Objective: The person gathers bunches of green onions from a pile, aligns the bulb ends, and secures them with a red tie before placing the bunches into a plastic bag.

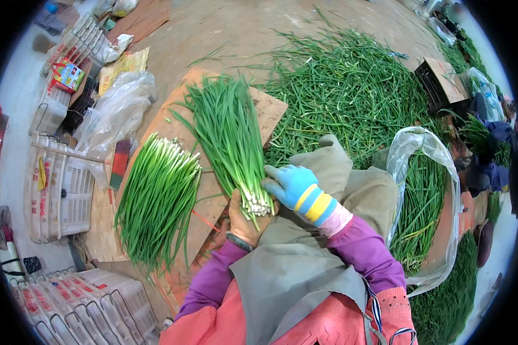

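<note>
A bunch of long green chives (230,135) with white cut ends lies over a brown cardboard sheet (270,109). My left hand (243,221), bare, grips the bunch from below near its white ends. My right hand (290,184), in a blue glove with a yellow cuff, presses against the same white ends from the right. A second, sorted bunch of chives (155,201) lies on the cardboard to the left, white ends pointing away.
A large heap of loose chives (357,92) covers the ground ahead and right. A clear plastic bag (426,195) holding chives sits at my right. White plastic crates (63,190) and another clear bag (115,115) stand at left. A dark box (440,83) sits far right.
</note>
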A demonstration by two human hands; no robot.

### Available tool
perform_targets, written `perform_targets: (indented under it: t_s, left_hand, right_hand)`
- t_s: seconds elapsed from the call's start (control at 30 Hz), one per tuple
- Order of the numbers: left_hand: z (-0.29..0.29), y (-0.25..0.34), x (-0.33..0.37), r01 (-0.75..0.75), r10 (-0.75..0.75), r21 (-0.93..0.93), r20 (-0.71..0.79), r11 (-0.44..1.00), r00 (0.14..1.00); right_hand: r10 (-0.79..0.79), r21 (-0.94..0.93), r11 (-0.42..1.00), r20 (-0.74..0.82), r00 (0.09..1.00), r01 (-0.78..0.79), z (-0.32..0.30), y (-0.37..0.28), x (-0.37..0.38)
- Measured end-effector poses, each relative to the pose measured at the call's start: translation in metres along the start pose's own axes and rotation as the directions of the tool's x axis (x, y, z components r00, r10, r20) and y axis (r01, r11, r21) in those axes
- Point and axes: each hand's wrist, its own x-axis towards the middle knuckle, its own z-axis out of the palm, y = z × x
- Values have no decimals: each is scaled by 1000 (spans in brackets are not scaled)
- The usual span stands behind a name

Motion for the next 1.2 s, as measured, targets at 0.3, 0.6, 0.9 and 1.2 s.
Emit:
perform_targets:
  t_s: [0.3,0.6,0.9,1.2]
  left_hand:
    - [9,0,-5,-13,14,55,-10,998,1000]
    - [6,0,-2,-53,60,69,-98,996,993]
    - [10,0,2,78,-71,-78,93,994,993]
    - [3,4,2,128,-104,-177,137,976,985]
  right_hand:
    - [-186,115,975,-63,980,193,-19,-5,-27]
    - [-194,81,974,-174,965,210,-11,-9,-15]
    - [-564,-30,816,177,807,577,6,-25,-38]
    - [-644,574,560,-153,750,598,-122,-54,-52]
